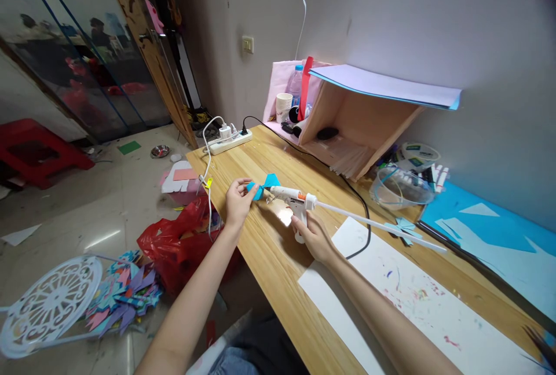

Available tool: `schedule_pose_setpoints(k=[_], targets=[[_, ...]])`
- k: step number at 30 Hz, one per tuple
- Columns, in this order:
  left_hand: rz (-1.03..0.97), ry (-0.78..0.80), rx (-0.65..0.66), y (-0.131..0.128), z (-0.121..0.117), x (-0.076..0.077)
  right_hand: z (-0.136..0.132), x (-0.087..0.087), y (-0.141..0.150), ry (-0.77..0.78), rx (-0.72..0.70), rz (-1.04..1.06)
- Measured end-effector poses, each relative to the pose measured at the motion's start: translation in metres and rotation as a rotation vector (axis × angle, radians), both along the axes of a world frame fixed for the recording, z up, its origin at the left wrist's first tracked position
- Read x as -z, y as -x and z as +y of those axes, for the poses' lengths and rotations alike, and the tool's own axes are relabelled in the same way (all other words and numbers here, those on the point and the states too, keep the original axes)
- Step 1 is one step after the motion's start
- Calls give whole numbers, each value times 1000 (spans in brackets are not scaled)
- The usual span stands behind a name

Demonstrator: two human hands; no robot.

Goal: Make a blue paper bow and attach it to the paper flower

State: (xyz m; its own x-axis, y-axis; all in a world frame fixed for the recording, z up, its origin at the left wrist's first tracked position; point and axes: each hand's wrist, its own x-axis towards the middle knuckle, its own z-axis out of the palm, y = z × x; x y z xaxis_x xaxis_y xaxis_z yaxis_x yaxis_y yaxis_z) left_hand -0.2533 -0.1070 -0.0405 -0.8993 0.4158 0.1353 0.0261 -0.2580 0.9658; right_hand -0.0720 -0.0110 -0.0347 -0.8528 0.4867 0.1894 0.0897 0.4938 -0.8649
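Note:
Between the thumb and fingers of my left hand (239, 200) is a small blue paper piece (271, 180), shaped somewhat like a bow. My right hand (316, 235) is wrapped round the handle of a white glue gun (292, 195) with an orange part. The gun's nozzle points left and is at the blue paper; whether they touch I cannot tell. A long glue stick (377, 224) sticks out of the gun's back end towards the right. Both hands are over the wooden table (278, 259).
White paper (417, 300) with coloured smears lies under my right forearm. A power strip (230, 142) sits at the table's far left corner, its black cable crossing behind the gun. An open box (347, 111), a clear tub (402, 187) and blue sheets (490, 224) line the wall.

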Motion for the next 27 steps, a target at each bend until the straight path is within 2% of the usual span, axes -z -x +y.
schedule_pose_setpoints(k=[16,19,23,27], targets=[[27,19,-1,-2,-1,-1,0,1,0,-12,35,-14],[25,18,-4,-2,0,-1,1,2,1,-59,41,-18],[-21,-4,-12,-2,1,-3,1,4,0,-198,47,-27],[-115,-41,-55,1,-1,-5,1,2,-2,-185,30,36]])
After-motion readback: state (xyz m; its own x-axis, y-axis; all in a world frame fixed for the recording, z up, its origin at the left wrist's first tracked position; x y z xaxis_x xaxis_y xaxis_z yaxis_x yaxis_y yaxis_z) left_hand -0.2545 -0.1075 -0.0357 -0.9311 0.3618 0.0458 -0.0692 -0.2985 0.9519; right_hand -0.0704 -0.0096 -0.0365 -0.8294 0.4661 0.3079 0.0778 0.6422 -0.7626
